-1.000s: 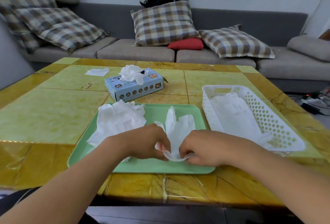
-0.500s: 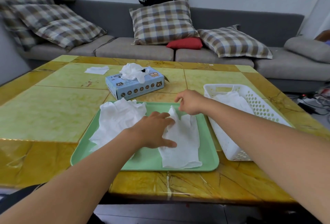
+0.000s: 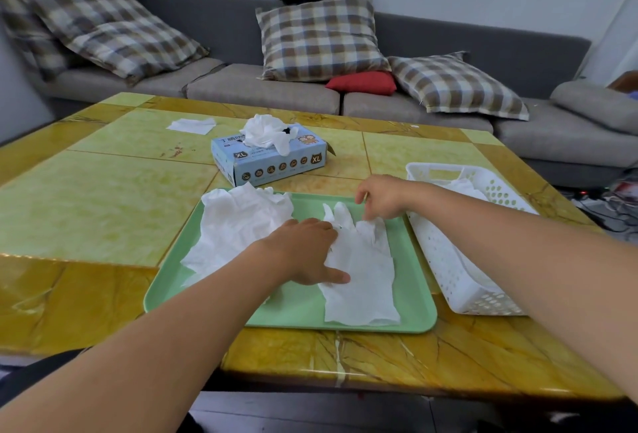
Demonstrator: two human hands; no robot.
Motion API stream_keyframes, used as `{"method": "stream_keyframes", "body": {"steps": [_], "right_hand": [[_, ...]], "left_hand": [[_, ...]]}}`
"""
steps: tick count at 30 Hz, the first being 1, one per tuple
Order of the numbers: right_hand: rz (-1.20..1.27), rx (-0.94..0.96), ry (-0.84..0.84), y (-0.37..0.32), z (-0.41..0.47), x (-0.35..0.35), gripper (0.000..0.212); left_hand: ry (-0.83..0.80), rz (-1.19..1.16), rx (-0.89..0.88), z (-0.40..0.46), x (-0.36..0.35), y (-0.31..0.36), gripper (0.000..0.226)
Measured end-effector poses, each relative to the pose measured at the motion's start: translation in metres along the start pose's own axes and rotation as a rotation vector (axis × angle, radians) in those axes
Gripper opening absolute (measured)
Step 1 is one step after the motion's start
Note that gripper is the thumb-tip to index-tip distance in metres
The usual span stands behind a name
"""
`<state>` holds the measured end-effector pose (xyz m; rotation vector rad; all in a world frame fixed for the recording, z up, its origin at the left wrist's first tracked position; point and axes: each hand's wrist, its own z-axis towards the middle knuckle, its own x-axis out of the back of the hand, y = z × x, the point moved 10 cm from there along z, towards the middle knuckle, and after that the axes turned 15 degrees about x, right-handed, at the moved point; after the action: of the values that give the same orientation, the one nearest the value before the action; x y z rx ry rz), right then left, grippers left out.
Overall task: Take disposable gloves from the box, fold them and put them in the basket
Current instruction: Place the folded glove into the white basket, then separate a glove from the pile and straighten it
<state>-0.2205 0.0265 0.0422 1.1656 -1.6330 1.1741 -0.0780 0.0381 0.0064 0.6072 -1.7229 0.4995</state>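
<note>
Glove (image 3: 362, 267) film is thin, limp and clingy (it wrinkles easily). My left hand (image 3: 307, 253) presses it flat, fingers spread, on the tray (image 3: 293, 315); my right hand (image 3: 383, 196) pinches its fingertips for the fold.

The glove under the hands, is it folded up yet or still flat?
Flat. The glove lies spread on the tray, fingers pointing away, cuff nearest.

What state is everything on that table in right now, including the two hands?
Glove box: open, gloves bunched out of its top.
Flat glove: spread unfolded on the tray.
Crumpled gloves: loose heap on the tray's left.
Tray: flat on the table.
Basket: holds white gloves.
Left hand: pressing on the flat glove.
Right hand: pinching its fingertips.
</note>
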Motion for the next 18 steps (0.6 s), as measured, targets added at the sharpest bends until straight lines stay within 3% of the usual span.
{"method": "stream_keyframes", "body": {"steps": [2,8,10,14,16,18], "right_hand": [[-0.08,-0.005,-0.105,0.0,-0.004,-0.009,0.042],[-0.029,0.06,-0.101,-0.008,-0.006,-0.006,0.011],[-0.002,0.092,-0.033,-0.009,-0.005,-0.001,0.017],[-0.005,0.109,0.33,-0.002,-0.008,0.024,0.03],[0.003,0.061,0.337,0.009,-0.009,0.023,0.039],[-0.039,0.02,0.201,0.013,-0.009,0.011,0.041]], "left_hand": [[-0.037,-0.006,-0.004,-0.001,-0.003,0.001,0.094],[-0.077,-0.016,-0.016,-0.004,-0.006,0.005,0.095],[-0.078,-0.015,-0.023,-0.004,-0.007,0.006,0.095],[-0.071,-0.005,-0.023,-0.004,-0.008,0.005,0.095],[-0.067,-0.013,-0.031,-0.003,-0.007,0.006,0.094],[-0.028,-0.026,-0.042,-0.002,-0.001,0.006,0.093]]}}
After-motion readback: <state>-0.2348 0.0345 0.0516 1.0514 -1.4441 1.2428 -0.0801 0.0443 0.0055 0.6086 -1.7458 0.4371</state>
